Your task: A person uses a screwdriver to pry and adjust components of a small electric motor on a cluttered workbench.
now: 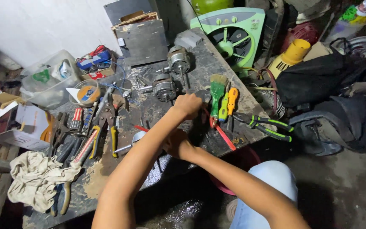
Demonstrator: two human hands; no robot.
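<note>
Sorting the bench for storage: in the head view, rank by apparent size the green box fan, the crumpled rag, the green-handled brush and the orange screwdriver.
1. Green box fan
2. Crumpled rag, close behind; it lies nearer the camera, so this order is unsure
3. Green-handled brush
4. Orange screwdriver

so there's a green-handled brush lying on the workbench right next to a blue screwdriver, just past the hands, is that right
Not quite. The head view shows the green-handled brush lying on the workbench just past the hands, but the screwdriver lying near it is orange, not blue, with a green-handled tool between them. The left hand is nearest them; the right hand sits closer to the bench's front edge.
</note>
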